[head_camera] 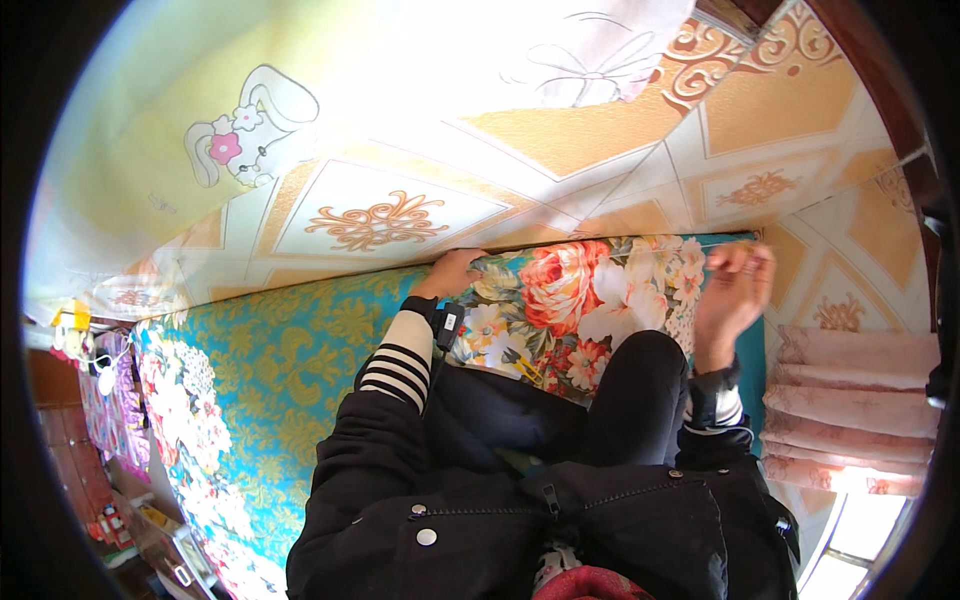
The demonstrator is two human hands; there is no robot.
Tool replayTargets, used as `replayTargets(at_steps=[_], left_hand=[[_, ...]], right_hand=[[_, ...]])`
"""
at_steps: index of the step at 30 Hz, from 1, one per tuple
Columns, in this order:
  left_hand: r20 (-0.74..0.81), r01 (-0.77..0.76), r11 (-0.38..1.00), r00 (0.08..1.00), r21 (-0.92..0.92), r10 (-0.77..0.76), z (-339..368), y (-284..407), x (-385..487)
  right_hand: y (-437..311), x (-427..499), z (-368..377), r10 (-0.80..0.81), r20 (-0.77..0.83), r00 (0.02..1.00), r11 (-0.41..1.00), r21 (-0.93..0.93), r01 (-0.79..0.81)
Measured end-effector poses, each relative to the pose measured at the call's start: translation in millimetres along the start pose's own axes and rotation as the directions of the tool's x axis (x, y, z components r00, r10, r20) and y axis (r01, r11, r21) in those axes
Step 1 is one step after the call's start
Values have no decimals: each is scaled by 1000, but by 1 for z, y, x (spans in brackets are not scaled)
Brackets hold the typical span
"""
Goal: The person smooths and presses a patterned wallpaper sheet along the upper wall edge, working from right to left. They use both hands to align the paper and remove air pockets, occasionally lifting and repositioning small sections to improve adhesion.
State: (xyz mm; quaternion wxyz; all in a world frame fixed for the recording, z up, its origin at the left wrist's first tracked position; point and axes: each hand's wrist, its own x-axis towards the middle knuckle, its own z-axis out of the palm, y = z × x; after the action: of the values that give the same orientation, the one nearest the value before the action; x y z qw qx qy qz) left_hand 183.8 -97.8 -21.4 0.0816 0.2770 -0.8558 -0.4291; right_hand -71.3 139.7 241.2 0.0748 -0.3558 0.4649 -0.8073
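A floral cloth (559,289) with large red and white flowers on teal covers the bed-like surface before me. My left hand (450,273) grips its far edge, close against the wall, with the fingertips partly hidden. At the far right corner, my right hand (739,289) is raised and slightly blurred, its fingers pinched together. From these fingers a thin pale thread (679,249) runs taut leftward over the cloth. Whether a needle is between the fingers cannot be made out. Yellow-handled thread snips (521,362) lie on the cloth beside my bent knee.
A patterned wall (390,217) rises right behind the far edge, with a pale rabbit-print curtain (165,120) hanging over it. Pink gathered fabric (851,405) hangs at the right above a bright window (855,532). At the left are a white cable (105,367) and a cabinet (169,536).
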Motion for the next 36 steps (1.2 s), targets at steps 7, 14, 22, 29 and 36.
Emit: replayTargets(at_steps=[7,14,22,29,36], left_hand=[[37,37,998,999,43,-38,-7,15,-4],[-184,-306,804,874,511,449,14,73,-14],[387,-488,669,869,561,309,32,62,1],[399,-428,729,888,534,230,35,70,7],[405,-466,712,873,525,273,36,62,10]], right_hand=[[-34,19,-55,-150,7,989,982,-115,150],[125,12,-145,459,-70,885,867,-180,-464],[305,-2,-218,671,-228,706,729,31,-683],[283,14,-229,798,-122,590,599,56,-799],[318,4,-283,519,-129,845,854,50,-518]])
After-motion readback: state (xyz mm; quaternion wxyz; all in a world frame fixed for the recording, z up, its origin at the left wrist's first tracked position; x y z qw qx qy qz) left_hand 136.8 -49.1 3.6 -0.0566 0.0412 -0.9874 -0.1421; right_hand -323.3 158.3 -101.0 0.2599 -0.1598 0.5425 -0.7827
